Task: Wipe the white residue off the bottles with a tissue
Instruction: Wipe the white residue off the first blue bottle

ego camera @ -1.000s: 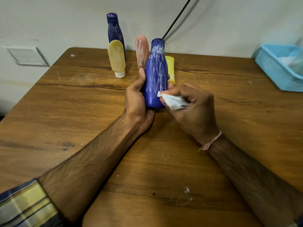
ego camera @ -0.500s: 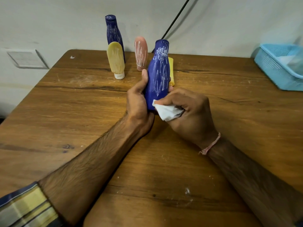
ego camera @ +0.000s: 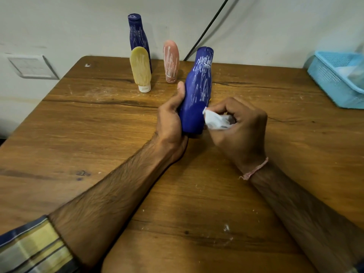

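Head view: the left hand (ego camera: 171,123) grips the blue bottle (ego camera: 197,97), tilted above the wooden table (ego camera: 98,134). The right hand (ego camera: 239,127), fingers curled, pinches the tissue (ego camera: 215,120) against its lower right side. 3 streaked bottles stand behind.

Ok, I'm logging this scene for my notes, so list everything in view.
held bottle: 1, blue, white-streaked, centre of view
standing bottle: 1, dark blue, streaked, far edge of table
yellow tube: 1, yellow, before standing bottle
pink tube: 1, pink, streaked, right of yellow tube
tissue: 1, white, against held bottle's lower side
basket: 1, light blue, table's right edge
cable: 1, black, along wall
table: 1, brown wood, fills the view
left hand: 1, grips held bottle
right hand: 1, pinches tissue
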A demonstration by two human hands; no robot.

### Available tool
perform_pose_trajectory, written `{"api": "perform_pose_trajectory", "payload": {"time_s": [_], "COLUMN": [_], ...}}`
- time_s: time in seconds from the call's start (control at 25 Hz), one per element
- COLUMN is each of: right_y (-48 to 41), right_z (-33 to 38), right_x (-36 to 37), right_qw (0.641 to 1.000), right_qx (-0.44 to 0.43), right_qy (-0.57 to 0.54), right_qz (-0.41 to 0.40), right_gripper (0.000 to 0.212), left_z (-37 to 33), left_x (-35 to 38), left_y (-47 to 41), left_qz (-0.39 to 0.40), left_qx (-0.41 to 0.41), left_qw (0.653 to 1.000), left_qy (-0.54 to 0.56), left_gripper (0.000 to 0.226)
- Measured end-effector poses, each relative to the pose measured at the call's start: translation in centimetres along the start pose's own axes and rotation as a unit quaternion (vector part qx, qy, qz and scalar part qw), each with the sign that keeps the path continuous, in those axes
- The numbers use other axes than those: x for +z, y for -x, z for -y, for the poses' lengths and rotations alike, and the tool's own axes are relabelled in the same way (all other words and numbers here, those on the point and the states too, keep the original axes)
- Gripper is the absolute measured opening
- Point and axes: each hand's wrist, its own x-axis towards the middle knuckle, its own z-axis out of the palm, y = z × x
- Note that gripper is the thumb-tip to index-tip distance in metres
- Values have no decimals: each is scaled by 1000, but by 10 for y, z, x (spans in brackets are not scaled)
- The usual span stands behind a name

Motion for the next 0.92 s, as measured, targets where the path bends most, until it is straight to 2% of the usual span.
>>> {"api": "perform_pose_trajectory", "payload": {"time_s": [0.12, 0.24, 0.4, 0.56, 0.68, 0.8, 0.92], "right_y": [3, -1, 2, -3, -3, -6, -6], "right_z": [6, 9, 6, 8, 8, 10, 10], "right_x": [3, 5, 4, 6, 5, 6, 6], "right_qw": [997, 1000, 999, 1000, 999, 999, 999], "right_qx": [-50, -4, -42, -2, -46, -26, -38], "right_qy": [-26, -4, -12, 2, 7, 18, 14], "right_qz": [47, -20, 33, -28, 13, -18, -3], "right_gripper": [16, 11, 17, 14, 16, 17, 16], "left_z": [2, 3, 3, 2, 2, 3, 3], "left_x": [-2, -2, -2, 1, 2, 2, 1], "left_y": [-3, -3, -2, 1, 1, 0, 0], "left_qz": [9, 17, 21, 24, 27, 30, 34], "left_qx": [-5, -9, -6, -7, -13, -16, -17], "left_qw": [1000, 1000, 1000, 999, 1000, 999, 999], "left_qy": [17, -4, 2, -25, -5, -22, -14], "left_gripper": [46, 47, 46, 46, 46, 47, 48]}}
